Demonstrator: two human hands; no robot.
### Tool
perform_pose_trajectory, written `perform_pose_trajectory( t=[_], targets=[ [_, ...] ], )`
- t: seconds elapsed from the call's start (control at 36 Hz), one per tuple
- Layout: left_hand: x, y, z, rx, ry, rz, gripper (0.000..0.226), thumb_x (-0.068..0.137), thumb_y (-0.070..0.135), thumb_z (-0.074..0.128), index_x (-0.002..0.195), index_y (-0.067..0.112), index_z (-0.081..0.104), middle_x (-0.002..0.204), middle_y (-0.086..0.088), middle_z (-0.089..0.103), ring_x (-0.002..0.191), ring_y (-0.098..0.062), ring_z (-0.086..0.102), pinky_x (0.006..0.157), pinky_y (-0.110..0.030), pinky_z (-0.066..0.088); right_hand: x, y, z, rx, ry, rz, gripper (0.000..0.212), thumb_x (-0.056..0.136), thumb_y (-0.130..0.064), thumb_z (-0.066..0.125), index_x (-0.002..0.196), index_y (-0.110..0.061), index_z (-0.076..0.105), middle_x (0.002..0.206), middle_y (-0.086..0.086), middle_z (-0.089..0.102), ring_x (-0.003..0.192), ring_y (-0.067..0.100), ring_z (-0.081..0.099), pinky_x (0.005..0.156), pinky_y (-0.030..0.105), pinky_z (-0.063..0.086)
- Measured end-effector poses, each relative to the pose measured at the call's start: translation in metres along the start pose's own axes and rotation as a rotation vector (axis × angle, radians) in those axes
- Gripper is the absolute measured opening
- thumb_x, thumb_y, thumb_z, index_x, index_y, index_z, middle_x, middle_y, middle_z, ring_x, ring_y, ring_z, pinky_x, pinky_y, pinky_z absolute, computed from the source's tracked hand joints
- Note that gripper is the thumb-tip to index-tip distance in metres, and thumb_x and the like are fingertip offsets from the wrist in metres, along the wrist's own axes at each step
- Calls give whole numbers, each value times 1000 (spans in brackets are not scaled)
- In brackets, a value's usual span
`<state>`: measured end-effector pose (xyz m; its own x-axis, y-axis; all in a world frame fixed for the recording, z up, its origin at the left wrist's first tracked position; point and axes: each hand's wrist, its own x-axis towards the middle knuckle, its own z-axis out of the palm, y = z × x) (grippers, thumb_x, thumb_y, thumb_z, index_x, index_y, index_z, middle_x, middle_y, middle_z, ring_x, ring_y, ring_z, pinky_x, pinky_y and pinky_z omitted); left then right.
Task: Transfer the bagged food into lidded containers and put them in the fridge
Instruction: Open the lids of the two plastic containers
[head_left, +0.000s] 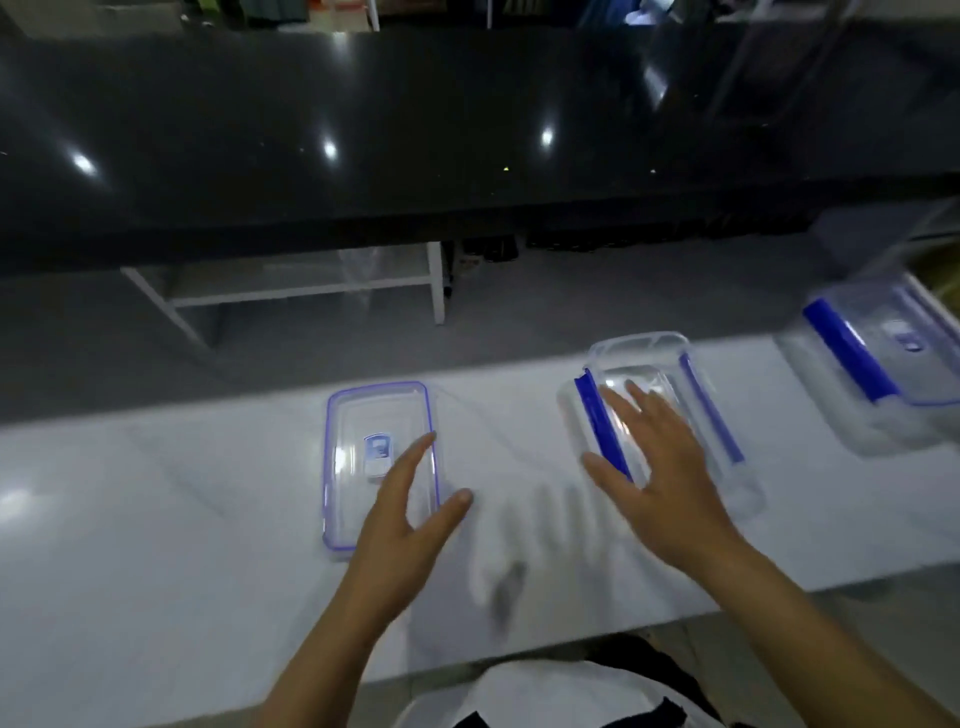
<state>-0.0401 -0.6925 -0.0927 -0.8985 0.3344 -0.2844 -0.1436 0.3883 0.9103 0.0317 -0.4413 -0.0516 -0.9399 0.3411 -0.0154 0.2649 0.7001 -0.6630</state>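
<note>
A clear rectangular plastic container with blue side clips (660, 415) sits on the white glossy counter (156, 519), at about four o'clock from the picture's centre. The right hand (654, 457) lies flat over its near left part, fingers spread and pointing toward twelve o'clock, the thumb out toward nine o'clock just past the left blue clip; whether the palm presses on the plastic cannot be told through the blur. At nine o'clock from that container, well apart from it, a flat clear lid with a blue rim and a small label (379, 467) lies on the counter. The left hand (410, 514) is open above its near right corner, fingers together and pointing toward one o'clock, thumb spread wide, holding nothing. At two o'clock from the open container, a second clear container with its blue-clipped lid on (883, 364) stands by the counter's right end. Beyond, toward twelve o'clock, runs a black polished worktop (415, 130).
</note>
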Motion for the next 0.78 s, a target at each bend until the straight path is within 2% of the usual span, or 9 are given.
perform_pose_trajectory(
  t=[0.08,0.14,0.19,0.25,0.33,0.42,0.64,0.72,0.78],
  targets=[
    [7,30,49,-171,-173,-79,61,86,52,64,142,53,39,147,26,41,134,-1,41,100,-21,38,-2,25,-52,279,110,213,52,86,-53,54,135,-50,38,141,-19,45,125,4,48,103,37,45],
    [12,46,80,-266,-279,-148,71,79,64,60,145,51,36,150,22,39,136,-5,40,109,-31,39,1,48,-74,436,62,414,66,81,-63,53,142,-45,35,149,-9,41,131,13,47,104,42,43],
    [16,60,106,-336,-334,-208,79,77,68,57,149,45,32,152,17,37,139,-11,39,116,-44,36,4,73,-85,535,-6,550,102,62,-86,55,149,-36,32,158,-3,31,141,26,37,112,53,34],
    [21,72,127,-403,-351,-274,73,84,65,53,149,39,31,146,15,41,137,-15,41,115,-48,36,7,92,-88,671,-57,610,94,70,-78,52,149,-30,34,158,1,34,141,30,38,113,55,33],
    [24,82,147,-500,-334,-312,50,94,55,49,140,38,39,131,18,53,117,-7,55,107,-45,41,10,102,-86,721,-111,612,76,78,-60,49,146,-28,39,153,3,41,137,31,43,111,54,38],
    [24,86,155,-539,-253,-338,53,95,52,51,144,33,42,120,20,60,104,-3,61,100,-41,45,13,98,-80,687,-137,562,78,75,-62,48,145,-28,42,145,-2,46,134,27,45,111,50,39],
    [16,98,158,-414,-118,-293,50,96,54,46,144,39,41,134,20,51,130,-10,47,101,-38,40,20,100,-79,678,-237,521,55,96,-54,46,147,-36,38,149,-9,42,131,17,43,110,41,39],
    [11,111,164,-311,-43,-215,44,99,48,42,142,43,35,124,26,45,112,1,46,98,-30,34,18,107,-101,594,-204,454,49,98,-47,47,145,-39,37,139,-17,39,123,6,39,93,26,39],
    [9,118,170,-227,-4,-171,49,99,47,45,145,46,32,127,27,41,113,1,40,96,-29,32,18,125,-124,463,-116,371,56,95,-48,52,148,-41,34,150,-18,33,136,8,34,103,30,37]
  ],
)
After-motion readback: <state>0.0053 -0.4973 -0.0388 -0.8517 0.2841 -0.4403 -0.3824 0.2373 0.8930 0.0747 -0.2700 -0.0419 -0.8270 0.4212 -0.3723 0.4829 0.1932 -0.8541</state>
